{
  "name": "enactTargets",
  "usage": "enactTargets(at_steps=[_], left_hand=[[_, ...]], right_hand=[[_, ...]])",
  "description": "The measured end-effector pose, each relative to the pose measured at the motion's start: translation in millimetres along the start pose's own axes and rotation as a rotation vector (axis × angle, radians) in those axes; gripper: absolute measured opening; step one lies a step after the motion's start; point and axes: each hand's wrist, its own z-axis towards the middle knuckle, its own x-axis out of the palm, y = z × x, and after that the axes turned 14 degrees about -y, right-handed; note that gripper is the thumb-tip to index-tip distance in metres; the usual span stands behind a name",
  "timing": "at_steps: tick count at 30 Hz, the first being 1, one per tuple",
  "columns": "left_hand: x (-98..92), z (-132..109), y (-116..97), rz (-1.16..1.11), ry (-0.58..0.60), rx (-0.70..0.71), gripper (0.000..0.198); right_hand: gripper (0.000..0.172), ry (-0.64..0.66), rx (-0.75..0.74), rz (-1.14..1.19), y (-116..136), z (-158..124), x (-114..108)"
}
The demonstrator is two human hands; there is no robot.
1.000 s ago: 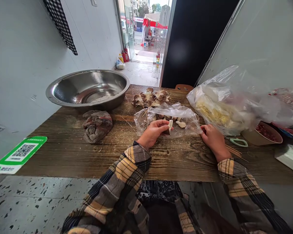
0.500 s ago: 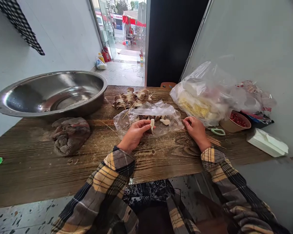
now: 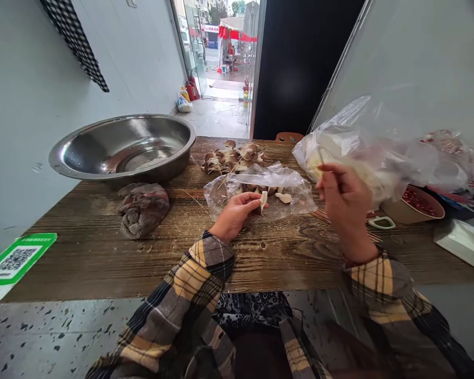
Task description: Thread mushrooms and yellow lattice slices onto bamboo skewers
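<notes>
Pinched in my left hand point(image 3: 237, 213) is a pale oyster mushroom piece point(image 3: 263, 201), held over the front edge of a clear plastic bag point(image 3: 296, 208). More mushroom pieces point(image 3: 283, 198) lie in the bag. My right hand point(image 3: 345, 210) is raised above the table to the right of the bag, fingers closed and blurred; whatever is between the fingertips is too smeared to make out. Thin wooden skewers point(image 3: 373, 236) lie on the table, partly under that hand. Behind the bag is a pile of brown oyster mushrooms point(image 3: 233, 157), with thin sticks poking out.
A large steel basin point(image 3: 187, 138) stands at the left, with a dark greyish bundle point(image 3: 144, 210) before it. On the right are filled plastic bags point(image 3: 395, 158), a tub of red pieces point(image 3: 411, 213), green-handled scissors point(image 3: 381, 223) and white tissues point(image 3: 464, 242). A QR card point(image 3: 18, 263) lies far left.
My right hand has lifted off the table beside the skewers and come up closer to me. My left hand keeps the mushroom piece in place. The view has turned slightly left.
</notes>
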Motion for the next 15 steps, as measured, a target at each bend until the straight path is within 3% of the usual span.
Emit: enactTargets(at_steps=[2,5,7,9,11,15], left_hand=[[-0.3,0.4,0.1,-0.009,-0.002,0.012,0.031],[-1.3,0.9,-0.7,-0.026,-0.001,0.017,0.03],[-2.0,1.1,-1.7,-0.041,-0.01,0.023,0.03],[-2.6,1.2,-2.7,-0.055,-0.023,0.026,0.03],[-3.2,1.5,-3.5,-0.063,-0.032,0.019,0.03],[-4.6,2.9,-4.5,-0.074,-0.056,0.01,0.03]], right_hand=[[0.026,0.213,0.056,0.026,4.2,-15.5,6.4],[0.029,0.535,0.21,0.07,-8.4,-36.8,15.7],[0.033,0.656,0.355,0.116,-20.9,-46.4,20.5],[0.036,0.69,0.47,0.152,-30.7,-51.3,23.7],[0.036,0.684,0.486,0.146,-36.5,-51.6,25.3],[0.024,0.617,0.181,0.003,-41.4,-46.2,23.2]])
